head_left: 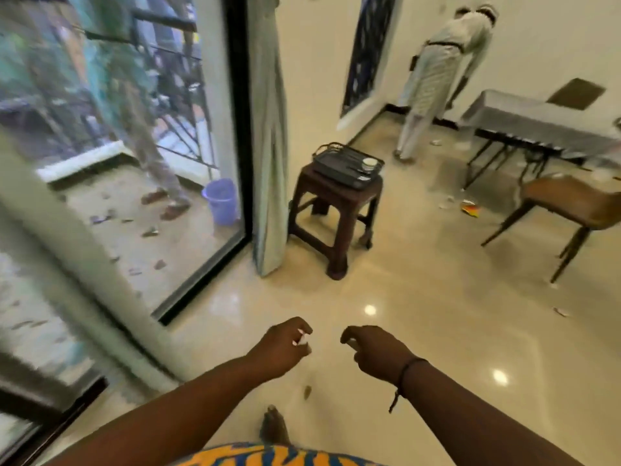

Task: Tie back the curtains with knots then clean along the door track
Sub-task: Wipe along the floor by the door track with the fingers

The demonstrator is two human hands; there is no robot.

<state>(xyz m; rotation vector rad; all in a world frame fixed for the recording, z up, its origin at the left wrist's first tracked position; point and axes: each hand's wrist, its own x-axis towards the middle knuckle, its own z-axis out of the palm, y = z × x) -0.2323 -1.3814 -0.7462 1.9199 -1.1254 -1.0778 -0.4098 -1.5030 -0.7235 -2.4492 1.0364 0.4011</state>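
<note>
A pale green curtain (268,146) hangs straight down, untied, at the right side of the black-framed glass door. A second pale curtain (84,250) runs as a blurred diagonal band across the glass at the left. The black bottom door track (205,277) lies along the floor between them. My left hand (282,348) hovers low over the shiny floor with its fingers curled in and nothing in it. My right hand (376,351) is beside it, a short gap away, with fingers loosely bent and holding nothing. Both hands are well short of either curtain.
A brown plastic stool (336,216) carrying a black tray (346,164) stands right next to the hanging curtain. A person (437,72) bends over a covered table (537,122) at the back. A brown chair (568,210) is at the right. Litter (470,207) dots the floor. Outside stand a purple bucket (221,201) and someone's legs (158,163).
</note>
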